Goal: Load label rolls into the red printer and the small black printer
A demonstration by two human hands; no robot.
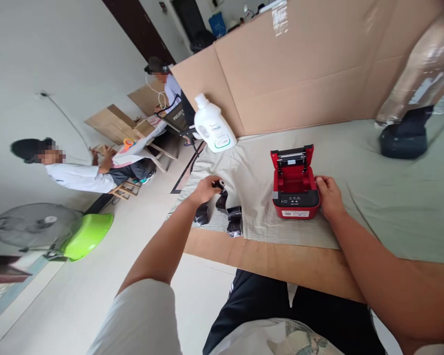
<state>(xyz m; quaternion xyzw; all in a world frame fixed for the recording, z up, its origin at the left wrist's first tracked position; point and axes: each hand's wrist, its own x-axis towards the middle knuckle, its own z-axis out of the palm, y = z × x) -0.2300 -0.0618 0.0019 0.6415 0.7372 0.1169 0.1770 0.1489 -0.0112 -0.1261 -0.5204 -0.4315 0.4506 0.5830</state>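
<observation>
A small red label printer [295, 185] sits on the cloth-covered table [392, 197] with its lid flipped open and its roll bay bare. My right hand [329, 196] rests against the printer's right side, fingers curled on its edge. My left hand [206, 190] closes on a black-wrapped roll [219, 186] at the table's left end. Two more black wrapped rolls [235, 221] lie just below that hand, near the cloth's front edge.
A white detergent bottle [212, 125] stands at the back left by a cardboard wall [299, 69]. A dark stand with a clear plastic-wrapped object [405, 135] sits far right. Two other people sit at left, beyond a fan [33, 227] and a green basin [87, 235].
</observation>
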